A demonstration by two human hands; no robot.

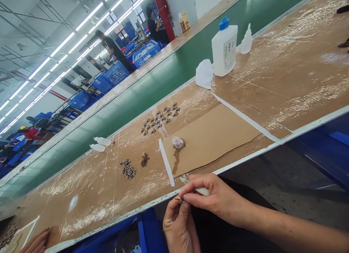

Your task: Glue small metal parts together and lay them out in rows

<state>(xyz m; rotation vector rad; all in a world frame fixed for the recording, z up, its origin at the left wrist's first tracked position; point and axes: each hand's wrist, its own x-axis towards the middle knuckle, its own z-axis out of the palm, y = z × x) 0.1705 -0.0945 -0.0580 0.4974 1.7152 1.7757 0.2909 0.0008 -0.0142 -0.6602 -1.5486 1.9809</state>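
In front of the table edge, my left hand [178, 225] is closed, pinching a small brass-coloured part [180, 200] between thumb and fingertips. My right hand [218, 196] meets it there, thumb and index finger at the same part. A small white squeeze bottle [202, 191] lies across the right hand, held in its closed fingers, with the pointed nozzle sticking out left. Beyond the hands, a small clear cup [178, 143] stands on a cardboard sheet [218, 136], beside a wet streak. Left of it are a pile of blue-and-brass parts [128, 169] and a heap of little brown pieces [145, 159].
More blue-and-brass parts [160, 116] stand spread out farther back. A large white bottle [225, 49] with blue cap, a dropper bottle [247, 40] and a white paper [204, 74] are at the right. A green belt [163, 69] runs behind. Another person's hand [36, 241] rests at lower left.
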